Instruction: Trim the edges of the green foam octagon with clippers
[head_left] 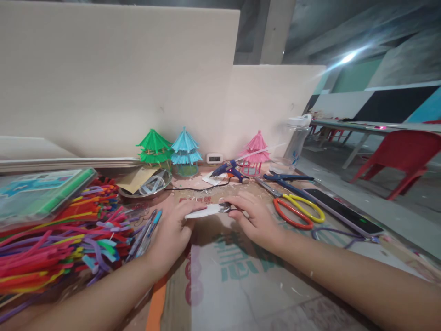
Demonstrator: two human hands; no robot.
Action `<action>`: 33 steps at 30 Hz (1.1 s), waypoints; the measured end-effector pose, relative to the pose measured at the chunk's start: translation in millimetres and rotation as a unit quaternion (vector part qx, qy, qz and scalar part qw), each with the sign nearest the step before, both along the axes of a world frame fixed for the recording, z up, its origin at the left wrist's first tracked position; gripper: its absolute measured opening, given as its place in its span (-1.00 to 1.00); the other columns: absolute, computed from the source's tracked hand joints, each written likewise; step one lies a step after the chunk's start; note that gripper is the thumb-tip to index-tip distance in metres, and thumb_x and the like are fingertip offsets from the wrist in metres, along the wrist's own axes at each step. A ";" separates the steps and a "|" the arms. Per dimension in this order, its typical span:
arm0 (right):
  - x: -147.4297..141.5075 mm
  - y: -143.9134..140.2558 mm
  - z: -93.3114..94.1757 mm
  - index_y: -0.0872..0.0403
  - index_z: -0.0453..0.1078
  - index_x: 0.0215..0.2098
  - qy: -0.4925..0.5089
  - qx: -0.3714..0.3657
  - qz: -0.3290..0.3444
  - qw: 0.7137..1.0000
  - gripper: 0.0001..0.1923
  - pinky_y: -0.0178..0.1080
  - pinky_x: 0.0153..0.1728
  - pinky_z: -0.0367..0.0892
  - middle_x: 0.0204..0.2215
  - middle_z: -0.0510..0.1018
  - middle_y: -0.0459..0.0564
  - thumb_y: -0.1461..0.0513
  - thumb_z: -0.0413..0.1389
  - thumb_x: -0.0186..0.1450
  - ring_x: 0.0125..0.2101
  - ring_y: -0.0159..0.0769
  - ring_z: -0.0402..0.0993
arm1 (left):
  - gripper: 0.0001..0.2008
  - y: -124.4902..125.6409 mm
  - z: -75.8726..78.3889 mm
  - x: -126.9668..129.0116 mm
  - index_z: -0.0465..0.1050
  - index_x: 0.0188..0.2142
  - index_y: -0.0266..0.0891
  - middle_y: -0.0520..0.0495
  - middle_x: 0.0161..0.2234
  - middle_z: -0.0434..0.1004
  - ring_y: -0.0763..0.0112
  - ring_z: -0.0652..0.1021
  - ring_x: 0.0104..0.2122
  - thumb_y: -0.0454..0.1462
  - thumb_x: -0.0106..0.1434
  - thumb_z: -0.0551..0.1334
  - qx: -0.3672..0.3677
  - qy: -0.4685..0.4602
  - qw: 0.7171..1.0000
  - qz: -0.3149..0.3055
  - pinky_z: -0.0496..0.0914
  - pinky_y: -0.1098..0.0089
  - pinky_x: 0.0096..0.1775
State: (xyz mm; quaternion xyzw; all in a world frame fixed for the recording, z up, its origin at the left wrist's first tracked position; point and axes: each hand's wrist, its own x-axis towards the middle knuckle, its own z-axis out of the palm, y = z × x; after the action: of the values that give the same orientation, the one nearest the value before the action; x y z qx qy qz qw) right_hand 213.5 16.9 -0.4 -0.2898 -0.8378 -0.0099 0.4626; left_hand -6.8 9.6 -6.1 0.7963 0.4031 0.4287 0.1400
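Note:
My left hand (pixel 174 227) pinches the left end of a small white strip (pixel 203 211) that lies flat on the cardboard sheet (pixel 241 285). My right hand (pixel 253 216) rests beside it, its fingers closed on a small dark tool (pixel 225 208) that touches the strip's right end; what kind of tool it is I cannot tell. Both forearms reach in from the bottom of the view. Behind the hands lies a blue glue gun (pixel 229 170) with its cord trailing left.
Three small paper pagodas stand at the back wall: green (pixel 154 148), light blue (pixel 186 149), pink (pixel 257 151). A heap of coloured pipe cleaners (pixel 58 239) and pens fill the left. Scissors (pixel 296 207), blue pliers (pixel 285 177), a phone (pixel 342 211) and a clear bottle (pixel 296 142) lie right.

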 end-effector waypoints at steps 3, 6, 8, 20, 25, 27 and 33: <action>0.5 -0.1 0.5 0.12 0.42 -0.11 -0.030 0.021 -0.008 0.999 -0.64 -0.25 -0.40 0.25 -0.48 0.41 -0.01 0.12 -0.12 0.39 -0.41 -0.27 0.34 | -0.62 1.2 -1.4 -1.4 0.42 -0.13 -0.16 -0.04 -0.11 0.49 0.35 0.44 -0.05 -0.51 0.15 0.02 0.032 0.007 0.999 -0.008 0.31 0.25 0.02; 1.4 0.0 0.8 0.13 0.44 -0.12 -0.038 0.034 -0.014 0.999 -0.64 -0.26 -0.42 0.23 -0.50 0.40 -0.01 0.12 -0.12 0.39 -0.43 -0.28 0.32 | -0.57 1.0 -0.6 -1.8 0.41 -0.12 -0.17 -0.03 -0.09 0.49 0.37 0.43 -0.03 -0.54 0.11 0.01 0.042 0.017 0.999 -0.005 0.30 0.25 0.04; 1.5 0.1 1.0 0.14 0.44 -0.13 -0.041 0.038 -0.013 0.998 -0.64 -0.26 -0.41 0.23 -0.50 0.41 -0.01 0.12 -0.11 0.39 -0.43 -0.28 0.32 | -0.57 0.1 0.9 -1.3 0.42 -0.12 -0.17 -0.03 -0.10 0.49 0.38 0.44 -0.04 -0.54 0.11 0.00 0.045 0.023 0.999 0.004 0.31 0.26 0.03; 1.6 0.0 0.6 0.14 0.45 -0.15 -0.055 0.074 -0.023 0.996 -0.67 -0.28 -0.47 0.18 -0.52 0.41 -0.02 0.15 -0.09 0.39 -0.47 -0.31 0.29 | -0.60 -0.1 5.1 1.1 0.44 -0.18 -0.18 -0.02 -0.17 0.53 0.39 0.49 -0.12 -0.55 0.12 0.01 0.076 0.028 0.997 0.016 0.37 0.30 -0.04; 1.0 -0.7 1.1 0.15 0.46 -0.18 -0.056 0.085 -0.024 0.995 -0.68 -0.29 -0.48 0.17 -0.53 0.41 -0.03 0.15 -0.07 0.38 -0.48 -0.33 0.28 | -0.61 0.2 5.2 1.1 0.44 -0.18 -0.19 -0.02 -0.18 0.52 0.40 0.49 -0.13 -0.55 0.12 0.02 0.073 0.027 0.997 0.017 0.38 0.31 -0.05; 1.1 -0.9 1.4 0.15 0.47 -0.19 -0.059 0.088 -0.024 0.994 -0.68 -0.30 -0.48 0.16 -0.54 0.41 -0.03 0.16 -0.07 0.38 -0.49 -0.33 0.28 | -0.60 0.0 5.0 1.2 0.44 -0.17 -0.18 -0.02 -0.18 0.52 0.40 0.49 -0.13 -0.56 0.12 0.02 0.070 0.027 0.997 0.018 0.37 0.30 -0.04; 2.0 -0.1 1.5 0.15 0.48 -0.20 -0.056 0.084 -0.019 0.995 -0.71 -0.30 -0.48 0.17 -0.54 0.42 -0.03 0.18 -0.04 0.37 -0.48 -0.32 0.29 | -0.59 -1.5 3.6 1.0 0.44 -0.16 -0.17 -0.02 -0.17 0.51 0.40 0.48 -0.12 -0.56 0.12 0.01 0.064 0.032 0.997 0.011 0.37 0.29 -0.03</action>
State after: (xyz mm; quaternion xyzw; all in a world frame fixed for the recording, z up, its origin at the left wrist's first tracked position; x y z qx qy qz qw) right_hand 215.6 16.8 1.0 -0.2644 -0.8529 -0.1050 0.4377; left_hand -5.9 8.1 -2.5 0.8123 0.3880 0.4296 0.0711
